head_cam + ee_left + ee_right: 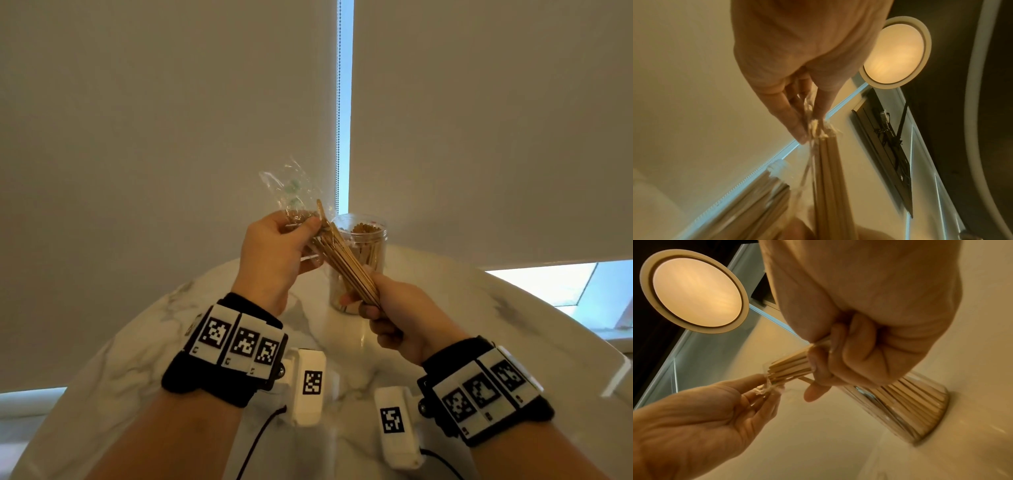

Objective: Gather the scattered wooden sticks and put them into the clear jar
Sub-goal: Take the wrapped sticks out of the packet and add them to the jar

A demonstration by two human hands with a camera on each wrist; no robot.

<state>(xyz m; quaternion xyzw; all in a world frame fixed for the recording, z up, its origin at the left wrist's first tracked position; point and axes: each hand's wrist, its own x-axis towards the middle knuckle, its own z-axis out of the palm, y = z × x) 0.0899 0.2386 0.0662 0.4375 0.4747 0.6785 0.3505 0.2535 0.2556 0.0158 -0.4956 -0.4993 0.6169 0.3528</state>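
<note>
A marble counter [445, 308] carries a clear jar [373, 240] of sticks near its far edge, its lower half hidden by the hands. Above it, the right hand [404, 322] grips a bundle of pale wooden sticks [342, 260]; the left hand [274, 246] pinches crinkled clear wrapping [291, 185] at the bundle's top.

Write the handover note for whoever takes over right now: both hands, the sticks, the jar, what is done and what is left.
Left hand: pinches the clear plastic wrapper at the top end of the stick bundle.
Right hand: grips the bundle of wooden sticks at its lower end, held in the air in front of the jar.
Clear jar: upright on the marble table, open, already holding many sticks.
Left: get the wrapper off, drop the bundle into the jar.
</note>
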